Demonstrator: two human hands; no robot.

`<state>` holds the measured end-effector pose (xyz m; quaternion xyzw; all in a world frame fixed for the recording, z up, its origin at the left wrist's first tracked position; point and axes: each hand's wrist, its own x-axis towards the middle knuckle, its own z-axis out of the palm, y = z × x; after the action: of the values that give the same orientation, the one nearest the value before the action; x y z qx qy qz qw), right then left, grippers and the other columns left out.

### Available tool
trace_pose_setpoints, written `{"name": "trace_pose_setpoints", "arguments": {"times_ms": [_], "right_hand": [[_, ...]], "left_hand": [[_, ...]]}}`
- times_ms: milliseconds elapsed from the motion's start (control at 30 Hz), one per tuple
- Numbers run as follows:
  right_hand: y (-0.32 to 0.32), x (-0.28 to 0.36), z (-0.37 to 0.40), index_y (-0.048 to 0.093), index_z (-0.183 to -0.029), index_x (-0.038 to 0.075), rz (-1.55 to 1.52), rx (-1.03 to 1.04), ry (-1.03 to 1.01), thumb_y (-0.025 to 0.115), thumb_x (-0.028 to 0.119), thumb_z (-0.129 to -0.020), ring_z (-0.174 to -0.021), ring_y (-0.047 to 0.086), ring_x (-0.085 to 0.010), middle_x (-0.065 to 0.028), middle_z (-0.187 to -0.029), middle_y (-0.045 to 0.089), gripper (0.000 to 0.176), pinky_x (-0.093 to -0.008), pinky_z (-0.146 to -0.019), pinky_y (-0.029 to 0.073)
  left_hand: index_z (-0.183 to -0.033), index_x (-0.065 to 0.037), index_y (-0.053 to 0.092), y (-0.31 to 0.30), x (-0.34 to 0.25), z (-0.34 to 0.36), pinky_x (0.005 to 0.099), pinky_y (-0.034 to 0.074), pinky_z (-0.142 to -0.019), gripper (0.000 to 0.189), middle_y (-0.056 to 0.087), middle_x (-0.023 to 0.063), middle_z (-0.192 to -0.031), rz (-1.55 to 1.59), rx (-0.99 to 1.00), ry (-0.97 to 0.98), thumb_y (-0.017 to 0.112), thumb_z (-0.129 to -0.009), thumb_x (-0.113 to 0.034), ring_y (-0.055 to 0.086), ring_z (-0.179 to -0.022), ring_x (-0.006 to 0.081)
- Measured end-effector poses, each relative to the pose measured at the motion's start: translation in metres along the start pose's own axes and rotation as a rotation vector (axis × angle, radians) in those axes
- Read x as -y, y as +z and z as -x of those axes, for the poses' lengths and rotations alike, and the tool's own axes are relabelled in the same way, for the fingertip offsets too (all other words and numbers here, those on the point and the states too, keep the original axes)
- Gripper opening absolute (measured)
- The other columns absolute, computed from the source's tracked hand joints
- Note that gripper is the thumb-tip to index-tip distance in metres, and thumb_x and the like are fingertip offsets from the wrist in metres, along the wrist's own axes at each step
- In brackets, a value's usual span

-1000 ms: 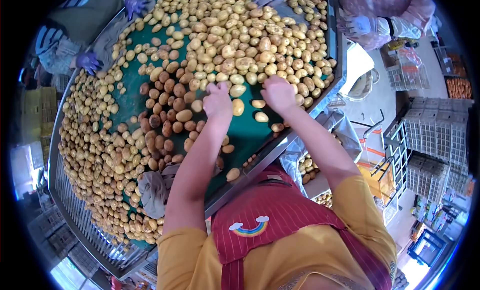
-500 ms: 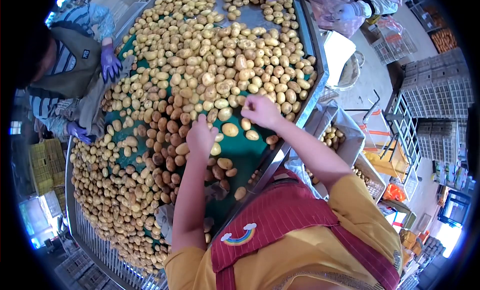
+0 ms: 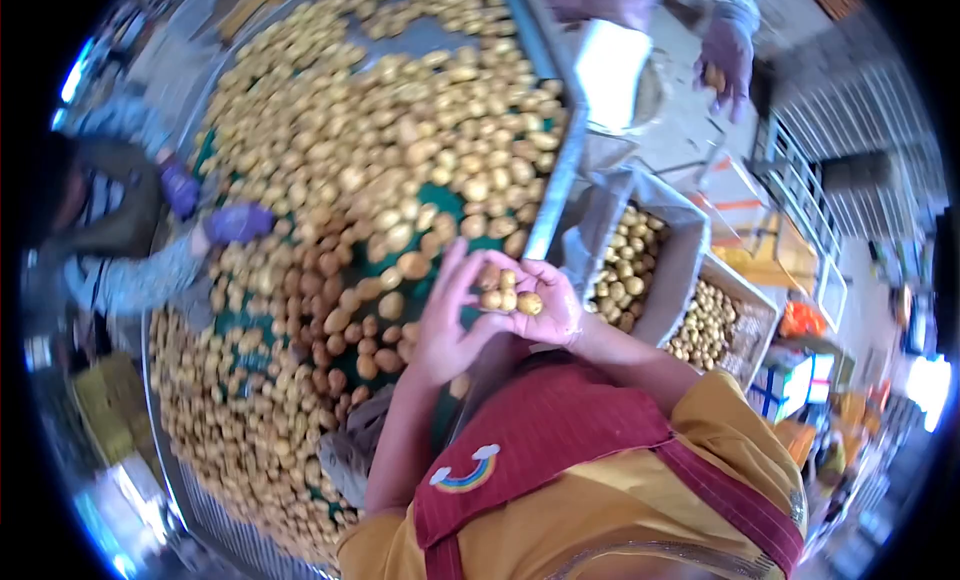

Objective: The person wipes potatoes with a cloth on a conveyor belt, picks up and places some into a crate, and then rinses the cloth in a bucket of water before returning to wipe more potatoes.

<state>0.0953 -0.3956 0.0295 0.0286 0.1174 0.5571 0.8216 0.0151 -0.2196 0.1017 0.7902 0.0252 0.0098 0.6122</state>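
Several small potatoes point(image 3: 508, 298) lie in my cupped hands, held above the near edge of the sorting table. My right hand point(image 3: 550, 305) is palm up beneath them, its fingers curled up around them. Against its left side rests my left hand point(image 3: 455, 315), palm turned inward and fingers stretched out. Behind and to the left of my hands, many potatoes point(image 3: 400, 150) cover the green table surface. Darker brown ones point(image 3: 325, 280) are grouped left of my left hand.
A lined crate of potatoes point(image 3: 628, 265) and a crate of smaller ones point(image 3: 705, 325) stand right of the metal table edge point(image 3: 555, 200). A co-worker's purple-gloved hand point(image 3: 238, 223) is over the table's left side. Another co-worker's gloved hand point(image 3: 727, 65) holds a potato at upper right.
My hands have come together near the table edge and now hold small potatoes. The view has turned right. The left co-worker's glove reaches further over the table.
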Motion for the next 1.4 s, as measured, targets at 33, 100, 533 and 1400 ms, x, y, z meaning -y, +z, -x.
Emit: {"name": "trace_pose_setpoints", "arguments": {"times_ms": [33,100,533,1400], "right_hand": [[0.002,0.005,0.01,0.057,-0.142,0.01,-0.025,-0.003,-0.057,0.046,0.033,-0.102,-0.142,0.04,-0.0477,-0.0216,-0.15,0.048,0.048,-0.0597,-0.115,0.037],[-0.008,0.02,0.032,0.057,-0.14,0.008,-0.07,-0.011,-0.168,0.048,0.031,-0.102,-0.141,0.041,-0.0483,-0.0239,-0.149,0.049,0.046,-0.0614,-0.115,0.037],[-0.044,0.285,0.264,0.032,-0.144,-0.003,0.026,-0.328,-1.357,0.046,0.041,-0.102,-0.132,0.042,-0.0495,-0.0298,-0.141,0.039,0.062,-0.0636,-0.111,0.041],[-0.005,0.045,-0.2,0.064,-0.102,0.007,2.705,-0.138,-0.583,0.071,0.012,-0.075,-0.1,0.059,-0.0356,-0.0137,-0.103,0.058,0.029,-0.0467,-0.082,0.053]], "left_hand": [[-0.15,-0.004,0.045,-0.001,0.016,-0.006,0.0424,0.033,-0.118,0.067,0.036,0.0194,-0.16,-0.205,-0.037,0.149,0.071,-0.089,-0.014,0.038,-0.147,0.033],[-0.145,-0.002,0.049,-0.004,0.022,-0.016,0.0457,0.033,-0.118,0.061,0.038,0.0246,-0.158,-0.281,-0.046,0.099,0.071,-0.089,-0.018,0.037,-0.146,0.0391],[-0.137,-0.005,0.058,-0.009,0.108,-0.052,0.0451,0.04,-0.113,0.051,0.044,0.0247,-0.152,-0.682,-0.075,0.164,0.071,-0.09,-0.02,0.043,-0.139,0.0423],[-0.123,-0.005,0.065,-0.093,0.108,0.01,0.0465,0.046,-0.099,0.038,0.062,0.0162,-0.127,-0.678,-0.708,-0.008,0.066,-0.085,-0.01,0.059,-0.114,0.0368]]}}
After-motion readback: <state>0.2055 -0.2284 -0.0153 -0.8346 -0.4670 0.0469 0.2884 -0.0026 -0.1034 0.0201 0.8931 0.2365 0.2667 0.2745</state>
